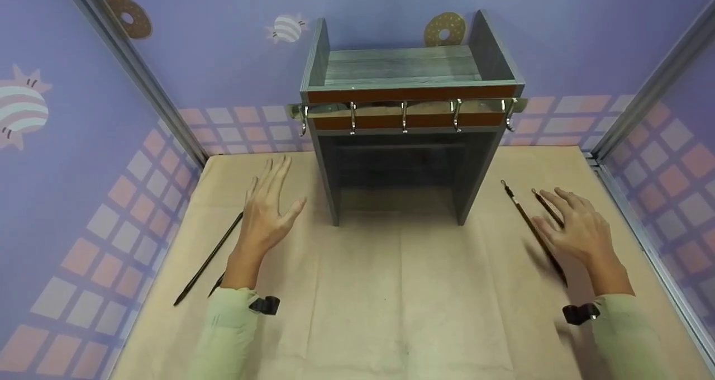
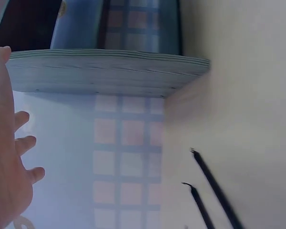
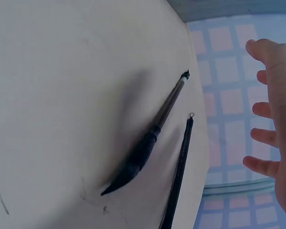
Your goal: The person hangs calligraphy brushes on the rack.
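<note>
Both hands hovered with fingers spread, grasping nothing: the left hand [image 1: 267, 215] over two brushes [image 1: 208, 260], the right hand [image 1: 578, 229] over two others [image 1: 530, 229].

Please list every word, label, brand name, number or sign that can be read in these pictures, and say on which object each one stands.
There is no readable text in any view.
The wooden rack bears no label, only metal hooks.
The walls show only pictures of doughnuts, striped sweets and squares, no letters.
The brushes carry no mark that can be made out.
The table cover is plain.
The left hand and the right hand hold nothing printed.
</note>
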The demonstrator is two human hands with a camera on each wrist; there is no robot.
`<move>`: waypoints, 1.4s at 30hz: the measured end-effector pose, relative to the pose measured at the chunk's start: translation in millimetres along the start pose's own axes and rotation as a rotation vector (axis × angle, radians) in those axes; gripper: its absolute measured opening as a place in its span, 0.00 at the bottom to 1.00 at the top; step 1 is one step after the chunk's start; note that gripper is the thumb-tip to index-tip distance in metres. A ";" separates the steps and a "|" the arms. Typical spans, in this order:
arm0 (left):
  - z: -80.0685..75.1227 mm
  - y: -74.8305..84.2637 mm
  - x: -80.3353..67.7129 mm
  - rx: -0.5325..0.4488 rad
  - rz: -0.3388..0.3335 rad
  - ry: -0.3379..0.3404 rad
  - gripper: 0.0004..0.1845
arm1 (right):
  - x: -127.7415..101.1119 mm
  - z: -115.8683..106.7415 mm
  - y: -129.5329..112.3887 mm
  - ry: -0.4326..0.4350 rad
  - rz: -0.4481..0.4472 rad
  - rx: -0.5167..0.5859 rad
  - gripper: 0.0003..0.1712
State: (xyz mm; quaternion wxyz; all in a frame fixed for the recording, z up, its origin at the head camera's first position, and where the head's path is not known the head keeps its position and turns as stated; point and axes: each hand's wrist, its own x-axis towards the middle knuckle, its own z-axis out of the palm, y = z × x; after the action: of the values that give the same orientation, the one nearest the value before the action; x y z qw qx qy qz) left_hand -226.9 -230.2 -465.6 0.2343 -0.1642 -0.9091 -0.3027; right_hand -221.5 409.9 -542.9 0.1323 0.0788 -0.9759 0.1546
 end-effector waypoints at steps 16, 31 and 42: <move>-10.5 20.2 50.3 -0.121 0.040 0.155 0.48 | 7.5 3.3 24.5 -0.031 0.106 0.109 0.42; -8.6 30.8 87.0 -0.236 0.153 0.206 0.51 | 5.8 16.0 48.2 -0.149 0.159 0.330 0.46; -12.8 32.9 104.3 -0.330 0.153 0.195 0.50 | 1.5 25.2 59.9 -0.177 0.189 0.407 0.44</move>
State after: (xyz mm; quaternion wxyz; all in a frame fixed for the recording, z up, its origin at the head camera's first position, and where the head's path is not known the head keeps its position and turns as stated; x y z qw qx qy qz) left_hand -295.4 -196.8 -386.2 0.3133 -0.2389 -0.8051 -0.4433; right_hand -240.4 457.9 -582.4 0.0124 0.0254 -0.9355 0.3521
